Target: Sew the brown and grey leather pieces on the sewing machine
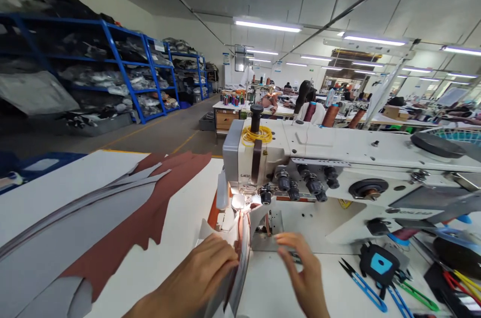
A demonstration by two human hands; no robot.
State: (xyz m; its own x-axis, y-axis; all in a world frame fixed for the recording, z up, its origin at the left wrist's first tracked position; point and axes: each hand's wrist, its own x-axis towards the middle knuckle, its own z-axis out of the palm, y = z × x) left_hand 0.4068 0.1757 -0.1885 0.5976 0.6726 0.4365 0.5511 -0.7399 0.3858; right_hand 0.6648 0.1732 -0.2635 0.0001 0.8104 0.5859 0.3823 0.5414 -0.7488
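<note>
A white sewing machine [319,147] stands before me, its lamp lighting the presser foot area [240,202]. A narrow length of brown-red fabric with grey backing [244,250] runs from under the foot toward me. My left hand [205,270] lies on the left side of this fabric, fingers curled together and pinching its edge. Right of the strip, my right hand [304,270] hovers over the machine bed with nothing in it, thumb and fingers apart. Layered brown-red and grey cut pieces [124,213] lie on the white table to the left.
Blue-handled thread snips [364,285], a black and blue tape measure [379,263] and green-handled snips [419,295] lie at the right. Blue shelves [124,67] with wrapped material line the left wall. Thread cones [330,114] stand behind the machine. A person [306,97] sits farther back.
</note>
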